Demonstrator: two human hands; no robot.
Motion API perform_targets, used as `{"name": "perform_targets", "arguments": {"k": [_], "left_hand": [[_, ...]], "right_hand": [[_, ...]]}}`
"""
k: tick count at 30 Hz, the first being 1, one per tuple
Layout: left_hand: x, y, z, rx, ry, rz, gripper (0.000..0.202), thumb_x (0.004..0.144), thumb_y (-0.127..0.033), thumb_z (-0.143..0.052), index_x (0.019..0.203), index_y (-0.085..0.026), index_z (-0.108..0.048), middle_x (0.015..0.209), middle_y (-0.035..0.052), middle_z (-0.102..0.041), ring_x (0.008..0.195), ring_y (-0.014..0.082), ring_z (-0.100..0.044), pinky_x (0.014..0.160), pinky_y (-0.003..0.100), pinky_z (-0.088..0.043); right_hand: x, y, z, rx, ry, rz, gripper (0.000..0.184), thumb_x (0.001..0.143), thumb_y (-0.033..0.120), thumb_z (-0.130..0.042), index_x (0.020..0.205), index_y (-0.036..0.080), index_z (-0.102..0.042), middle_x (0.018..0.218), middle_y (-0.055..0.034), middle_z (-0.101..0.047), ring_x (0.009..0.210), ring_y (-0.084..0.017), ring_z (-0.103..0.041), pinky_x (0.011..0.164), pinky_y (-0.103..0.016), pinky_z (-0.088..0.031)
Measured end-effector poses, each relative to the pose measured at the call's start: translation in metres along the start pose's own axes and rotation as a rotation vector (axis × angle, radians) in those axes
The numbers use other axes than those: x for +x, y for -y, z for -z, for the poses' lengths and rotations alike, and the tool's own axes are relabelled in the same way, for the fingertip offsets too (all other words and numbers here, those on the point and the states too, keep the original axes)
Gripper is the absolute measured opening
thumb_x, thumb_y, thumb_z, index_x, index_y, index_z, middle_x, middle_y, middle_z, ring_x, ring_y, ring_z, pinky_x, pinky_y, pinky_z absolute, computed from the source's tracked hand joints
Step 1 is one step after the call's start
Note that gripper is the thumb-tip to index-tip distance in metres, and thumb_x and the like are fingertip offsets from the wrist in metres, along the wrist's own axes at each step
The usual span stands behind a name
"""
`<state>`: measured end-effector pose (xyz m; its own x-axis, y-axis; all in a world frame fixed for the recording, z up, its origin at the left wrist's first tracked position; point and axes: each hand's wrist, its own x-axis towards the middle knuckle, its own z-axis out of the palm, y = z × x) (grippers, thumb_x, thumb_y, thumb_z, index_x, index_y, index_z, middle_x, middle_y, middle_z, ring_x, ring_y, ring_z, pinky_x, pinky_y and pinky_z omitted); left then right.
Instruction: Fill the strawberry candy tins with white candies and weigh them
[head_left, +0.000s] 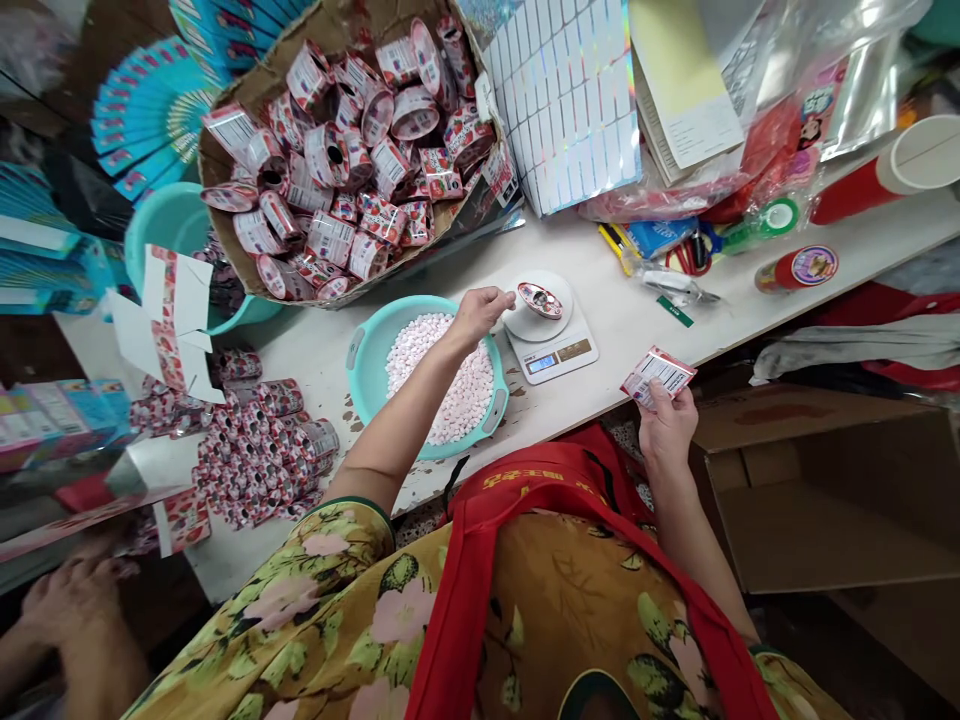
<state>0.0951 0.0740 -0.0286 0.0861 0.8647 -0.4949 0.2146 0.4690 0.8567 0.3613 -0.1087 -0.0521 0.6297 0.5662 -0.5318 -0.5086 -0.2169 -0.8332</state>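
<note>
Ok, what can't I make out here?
All in the head view:
Scale readout: digits too small.
Left hand: too small to tell whether it pinches anything.
Pale pieces: some hidden by the left forearm.
Packet in the right hand: fine print too small.
Co-worker's hands, lower left: dark, blurred.

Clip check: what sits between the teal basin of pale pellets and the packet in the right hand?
In the head view, the white digital scale lies between them, with a small printed container on its round plate.
</note>
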Motion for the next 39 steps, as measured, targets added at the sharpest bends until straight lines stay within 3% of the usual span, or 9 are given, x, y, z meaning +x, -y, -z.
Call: {"name": "perform_targets", "arguments": {"k": [2, 6, 10, 18, 22, 25, 30, 34, 39], "left_hand": [[0.011, 0.000, -0.016, 0.192, -0.021, -0.124, 0.018, 0.085, -0.026, -0.069, 0.071, -0.015, -0.065, 0.056, -0.0027, -0.048, 0.052, 0.0096, -0.039, 0.054, 0.022, -0.027], [0.027, -0.004, -0.044, 0.577, 0.028, -0.203, 0.010, 0.080, -0.017, -0.068, 0.073, -0.019, -0.060, 0.074, 0.0016, -0.062, 0.071, 0.0174, -0.052, 0.069, 0.028, -0.035], [0.033, -0.008, -0.051, 0.791, 0.070, -0.247, 0.014, 0.074, -0.010, -0.068, 0.081, -0.020, -0.061, 0.087, 0.0054, -0.064, 0.085, 0.0228, -0.056, 0.076, 0.032, -0.038], [0.036, -0.012, -0.039, 0.738, 0.109, -0.299, 0.019, 0.069, -0.012, -0.072, 0.084, -0.019, -0.063, 0.080, 0.0026, -0.063, 0.076, 0.0194, -0.054, 0.070, 0.030, -0.035], [0.036, -0.014, -0.043, 0.635, 0.076, -0.235, 0.008, 0.080, -0.023, -0.068, 0.076, -0.019, -0.063, 0.074, 0.0034, -0.064, 0.072, 0.0194, -0.055, 0.069, 0.030, -0.036], [0.033, -0.014, -0.051, 0.744, 0.015, -0.235, 0.013, 0.080, -0.032, -0.072, 0.080, -0.021, -0.065, 0.082, 0.0050, -0.068, 0.079, 0.0227, -0.058, 0.071, 0.032, -0.036], [0.030, -0.009, -0.050, 0.860, -0.001, -0.215, 0.004, 0.080, -0.025, -0.064, 0.082, -0.024, -0.068, 0.085, 0.0042, -0.071, 0.085, 0.0245, -0.060, 0.074, 0.033, -0.038], [0.031, -0.008, -0.034, 0.616, 0.038, -0.190, 0.005, 0.077, -0.024, -0.068, 0.075, -0.019, -0.067, 0.072, 0.0019, -0.065, 0.073, 0.0178, -0.057, 0.069, 0.029, -0.040], [0.005, -0.012, 0.012, -0.208, -0.111, 0.028, 0.008, 0.077, -0.019, -0.068, 0.083, -0.016, -0.064, 0.062, -0.0031, -0.054, 0.051, 0.0069, -0.046, 0.050, 0.019, -0.034]], "right_hand": [[0.001, -0.002, 0.002, 0.001, -0.006, -0.009, 0.046, 0.059, 0.034, -0.088, 0.097, 0.019, -0.066, 0.097, -0.0013, -0.073, 0.087, -0.016, -0.070, 0.084, -0.039, -0.060], [0.001, -0.003, 0.006, 0.011, 0.006, 0.009, 0.045, 0.061, 0.034, -0.087, 0.098, 0.018, -0.066, 0.098, -0.0023, -0.073, 0.088, -0.017, -0.071, 0.086, -0.040, -0.060], [0.003, -0.004, 0.010, 0.037, -0.018, 0.008, 0.044, 0.061, 0.033, -0.088, 0.096, 0.018, -0.066, 0.096, -0.0016, -0.073, 0.086, -0.015, -0.071, 0.085, -0.037, -0.060], [0.008, -0.006, 0.007, 0.065, -0.019, -0.038, 0.049, 0.057, 0.034, -0.090, 0.097, 0.019, -0.066, 0.097, -0.0002, -0.073, 0.085, -0.013, -0.070, 0.082, -0.033, -0.060], [0.009, -0.005, 0.003, 0.057, 0.002, -0.032, 0.047, 0.058, 0.034, -0.090, 0.095, 0.019, -0.065, 0.096, 0.0004, -0.072, 0.085, -0.013, -0.069, 0.082, -0.033, -0.059], [0.010, -0.004, 0.001, 0.049, 0.003, -0.028, 0.047, 0.058, 0.034, -0.090, 0.095, 0.018, -0.066, 0.096, -0.0002, -0.072, 0.086, -0.014, -0.069, 0.082, -0.033, -0.059], [0.009, -0.003, 0.001, 0.038, -0.014, -0.038, 0.049, 0.057, 0.034, -0.090, 0.097, 0.018, -0.067, 0.097, -0.0005, -0.072, 0.084, -0.014, -0.069, 0.082, -0.034, -0.059], [0.008, -0.004, -0.001, 0.027, -0.012, -0.028, 0.048, 0.057, 0.034, -0.090, 0.096, 0.019, -0.067, 0.097, -0.0001, -0.073, 0.084, -0.014, -0.069, 0.082, -0.033, -0.059], [0.004, -0.004, -0.004, 0.023, 0.002, -0.020, 0.048, 0.057, 0.032, -0.089, 0.098, 0.020, -0.067, 0.098, 0.0006, -0.072, 0.086, -0.013, -0.069, 0.082, -0.032, -0.059]]}}
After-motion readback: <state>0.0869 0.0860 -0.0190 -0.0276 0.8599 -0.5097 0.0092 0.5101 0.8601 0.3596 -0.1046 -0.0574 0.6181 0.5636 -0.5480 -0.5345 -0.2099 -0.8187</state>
